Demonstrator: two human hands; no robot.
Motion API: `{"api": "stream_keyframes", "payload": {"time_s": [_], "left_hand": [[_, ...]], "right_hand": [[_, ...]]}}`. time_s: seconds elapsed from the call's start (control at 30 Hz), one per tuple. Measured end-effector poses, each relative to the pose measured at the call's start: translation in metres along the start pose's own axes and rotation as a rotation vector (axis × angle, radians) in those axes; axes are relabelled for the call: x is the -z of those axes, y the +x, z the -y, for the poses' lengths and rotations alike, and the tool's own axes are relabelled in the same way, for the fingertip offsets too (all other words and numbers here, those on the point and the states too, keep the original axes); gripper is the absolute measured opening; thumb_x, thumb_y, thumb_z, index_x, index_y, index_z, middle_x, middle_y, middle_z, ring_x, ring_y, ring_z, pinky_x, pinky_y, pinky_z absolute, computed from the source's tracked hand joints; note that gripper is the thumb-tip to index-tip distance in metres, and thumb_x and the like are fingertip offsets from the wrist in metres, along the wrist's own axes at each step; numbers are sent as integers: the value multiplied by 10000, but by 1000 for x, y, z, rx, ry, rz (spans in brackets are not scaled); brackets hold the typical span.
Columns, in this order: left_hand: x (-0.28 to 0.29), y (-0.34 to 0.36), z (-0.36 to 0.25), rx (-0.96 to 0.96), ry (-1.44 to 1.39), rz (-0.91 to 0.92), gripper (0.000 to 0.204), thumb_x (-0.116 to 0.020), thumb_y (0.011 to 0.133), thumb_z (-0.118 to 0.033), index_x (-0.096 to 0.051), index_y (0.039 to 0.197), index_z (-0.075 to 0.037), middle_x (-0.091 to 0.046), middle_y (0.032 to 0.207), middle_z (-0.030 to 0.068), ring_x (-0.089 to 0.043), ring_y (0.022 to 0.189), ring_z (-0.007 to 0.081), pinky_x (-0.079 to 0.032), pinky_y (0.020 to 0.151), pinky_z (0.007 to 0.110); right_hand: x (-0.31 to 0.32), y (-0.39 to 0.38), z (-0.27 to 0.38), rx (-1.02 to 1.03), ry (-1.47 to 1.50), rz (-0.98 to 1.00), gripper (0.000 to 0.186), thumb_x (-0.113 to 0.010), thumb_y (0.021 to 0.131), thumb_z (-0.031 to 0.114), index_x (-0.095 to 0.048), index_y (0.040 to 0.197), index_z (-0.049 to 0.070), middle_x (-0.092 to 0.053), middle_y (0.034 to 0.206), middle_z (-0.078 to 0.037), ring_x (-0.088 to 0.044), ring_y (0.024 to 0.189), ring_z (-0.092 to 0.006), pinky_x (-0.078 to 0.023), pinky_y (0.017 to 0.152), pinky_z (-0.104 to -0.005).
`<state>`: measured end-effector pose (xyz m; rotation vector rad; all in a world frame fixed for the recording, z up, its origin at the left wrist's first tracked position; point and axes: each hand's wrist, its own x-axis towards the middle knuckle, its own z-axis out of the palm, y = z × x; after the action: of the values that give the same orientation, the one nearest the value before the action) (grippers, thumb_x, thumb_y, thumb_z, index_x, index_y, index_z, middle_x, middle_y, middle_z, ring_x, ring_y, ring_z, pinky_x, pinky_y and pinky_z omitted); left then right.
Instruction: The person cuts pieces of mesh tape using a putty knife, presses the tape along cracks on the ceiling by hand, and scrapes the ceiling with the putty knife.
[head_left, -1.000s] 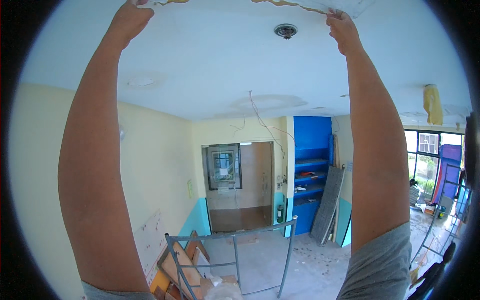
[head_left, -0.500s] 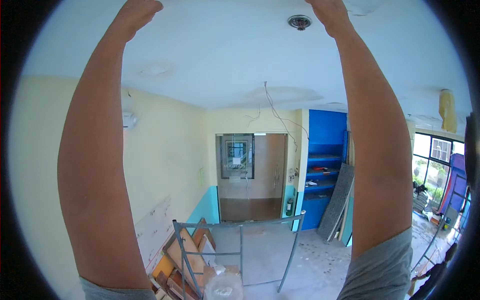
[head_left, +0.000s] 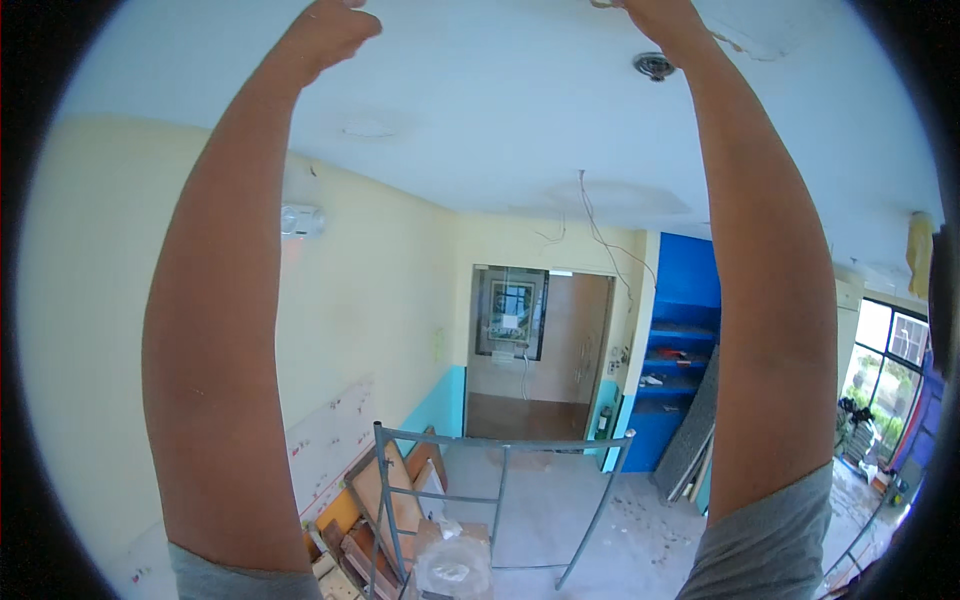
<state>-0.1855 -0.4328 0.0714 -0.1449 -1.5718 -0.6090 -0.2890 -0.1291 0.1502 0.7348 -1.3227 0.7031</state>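
Both my arms stretch up toward the white ceiling (head_left: 470, 90). My left hand (head_left: 330, 38) is at the top edge; its thumb side shows, while the other fingers are cut off, so I cannot tell its grip. My right hand (head_left: 662, 22) is also cut by the top edge, its fingers bent, with a small pale yellowish bit of something (head_left: 604, 3) at the fingertips that I cannot make out. Just beside my right wrist is a round metal ceiling fitting (head_left: 654, 67). Peeling paint (head_left: 745, 48) shows on the ceiling to the right of that wrist.
Loose wires (head_left: 590, 215) hang from the ceiling ahead. Below stands a grey metal frame (head_left: 500, 442), with wooden boards (head_left: 400, 500) and a plastic-covered box (head_left: 455, 560) beside it. Farther back are a glass door (head_left: 540, 380), blue shelves (head_left: 680, 300) and a leaning grey panel (head_left: 690, 440).
The view has swung left, so the room's things sit farther right in it. Both hands show slightly lower and more to the right, still raised at the ceiling.
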Motion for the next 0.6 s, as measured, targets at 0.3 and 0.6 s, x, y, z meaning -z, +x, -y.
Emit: {"api": "stream_keyframes", "payload": {"time_s": [0.3, 0.6], "left_hand": [[55, -25, 78, -265, 297, 62, 686, -651, 873, -151, -375, 1500, -139, -548, 1411, 108, -643, 1066, 268, -504, 978, 378], [153, -196, 143, 128, 249, 531, 436, -686, 840, -135, -598, 1262, -66, -661, 805, 69, -601, 740, 133, -501, 719, 316]], "right_hand": [[-40, 1, 16, -82, 225, -149, 477, -635, 872, 186, -542, 1292, -20, -616, 1263, -207, -582, 1177, -335, -477, 965, -421], [-44, 4, -9, -71, 398, -65, 643, -682, 820, 365, -563, 1359, 34, -628, 1189, -55, -559, 1053, -165, -431, 942, -288]]}}
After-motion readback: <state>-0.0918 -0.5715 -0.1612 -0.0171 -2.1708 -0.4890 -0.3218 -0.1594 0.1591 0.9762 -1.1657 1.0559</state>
